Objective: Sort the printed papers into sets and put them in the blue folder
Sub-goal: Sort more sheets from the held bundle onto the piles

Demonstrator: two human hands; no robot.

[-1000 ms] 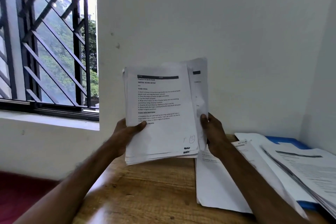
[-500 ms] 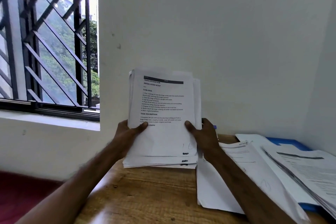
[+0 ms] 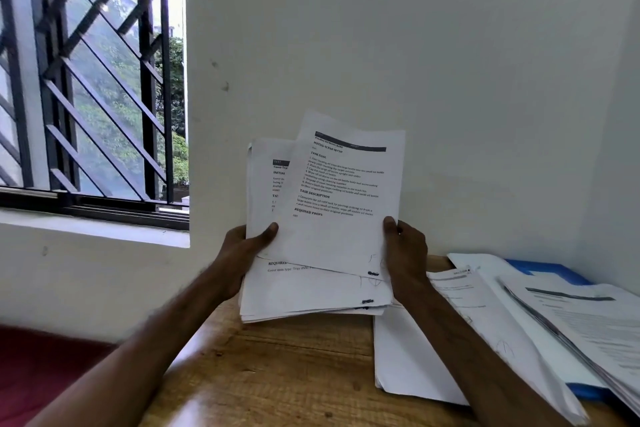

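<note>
I hold a thick stack of printed papers (image 3: 311, 291) upright above the wooden table. My left hand (image 3: 242, 250) grips the stack's left edge, thumb on the front. My right hand (image 3: 403, 253) pinches the top printed sheet (image 3: 343, 198) by its lower right edge; that sheet is tilted and slid up and right off the stack, uncovering another printed page (image 3: 268, 184) behind it. The blue folder (image 3: 543, 269) lies at the right, mostly covered by sorted paper piles (image 3: 585, 326).
The wooden table (image 3: 277, 374) sits in a white wall corner. A loose pile of white sheets (image 3: 408, 367) lies flat right of centre. A barred window (image 3: 86, 80) is at the left, with a dark red floor (image 3: 41, 367) below.
The top sheet has come off the stack, tilting and sliding up and right under my right hand. A second printed page now shows behind it. My left hand keeps its grip.
</note>
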